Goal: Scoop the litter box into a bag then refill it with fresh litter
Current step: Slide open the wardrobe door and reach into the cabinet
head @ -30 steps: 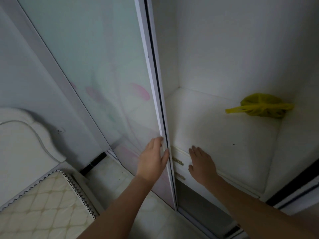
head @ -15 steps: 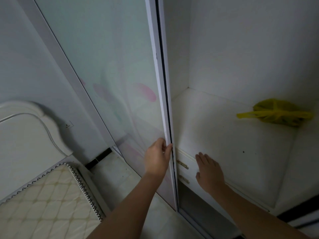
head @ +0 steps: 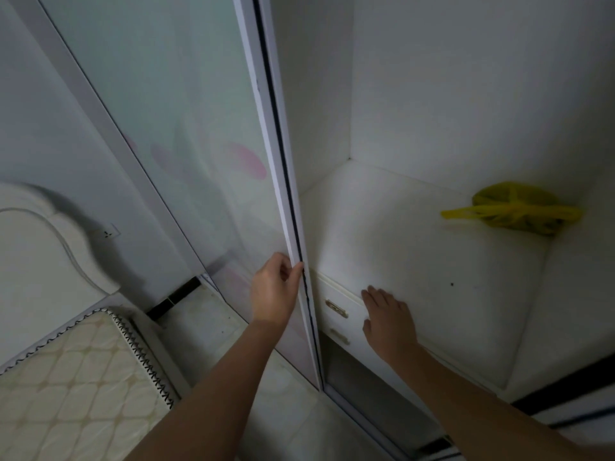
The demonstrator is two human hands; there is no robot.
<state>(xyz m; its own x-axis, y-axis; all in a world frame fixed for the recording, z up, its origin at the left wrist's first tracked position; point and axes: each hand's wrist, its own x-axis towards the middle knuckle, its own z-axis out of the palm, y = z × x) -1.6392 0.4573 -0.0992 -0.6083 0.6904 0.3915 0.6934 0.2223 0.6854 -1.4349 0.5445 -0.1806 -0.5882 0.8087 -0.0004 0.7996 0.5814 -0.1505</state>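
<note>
Left hand [head: 274, 291]: fingers pinch the sliding door [head: 186, 134] edge; they could get squashed.
Right hand [head: 389, 319]: fingers flat on shelf [head: 416, 247] edge.
Yellow bag [head: 514, 207]: back corner.

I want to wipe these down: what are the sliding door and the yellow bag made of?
Door: seemingly frosted glass with a pink print, in a pale, probably metal frame; smooth and faintly sheeny. Bag: thin plastic film, crumpled and slightly glossy.

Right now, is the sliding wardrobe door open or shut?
Open: the sliding door is pushed aside, exposing the shelf and yellow bag; the left hand grips its edge.
</note>
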